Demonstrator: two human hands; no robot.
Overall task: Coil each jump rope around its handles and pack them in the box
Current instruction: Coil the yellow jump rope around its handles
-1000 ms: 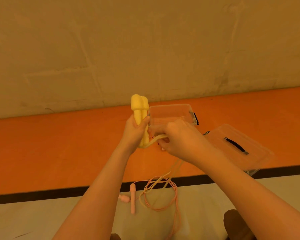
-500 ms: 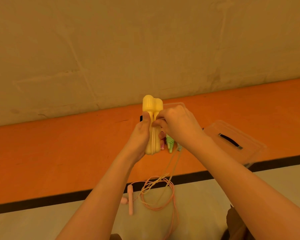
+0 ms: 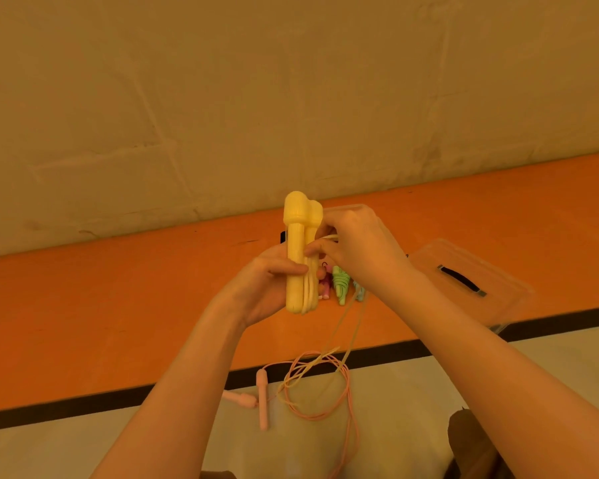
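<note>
- While our left hand [image 3: 260,288] grips the two yellow handles [image 3: 296,250] upright and side by side, thumb across their front and fingers curled behind, their bulbous ends stand above the fist.
- Our right hand [image 3: 357,243] sits just beside them, on the far side from the left palm, fingertips pinching the yellow rope [image 3: 343,337] against the handles (a few turns of it already run lengthwise along them).
- From that pinch the loose yellow rope hangs below the right wrist and ends in a slack tangle on the pale floor [image 3: 83,444] between our forearms.
- Under the same gap lies the pink jump rope [image 3: 325,392], uncoiled, its two pink handles [image 3: 261,399] below the left forearm, its loop mixed with the yellow slack.
- Behind both hands stands the clear box [image 3: 343,209], mostly hidden by them; only part of its rim shows above the right knuckles.
- Between the hands and just under the right one we see small coiled bundles inside it: a green bundle [image 3: 340,281], a pinkish one to its left and a pale blue one to its right (we cannot tell how they sit).
- Beyond the right wrist, out to the side, lies the clear lid [image 3: 464,271] with its dark strap handle, flat on the orange mat [image 3: 118,305].
</note>
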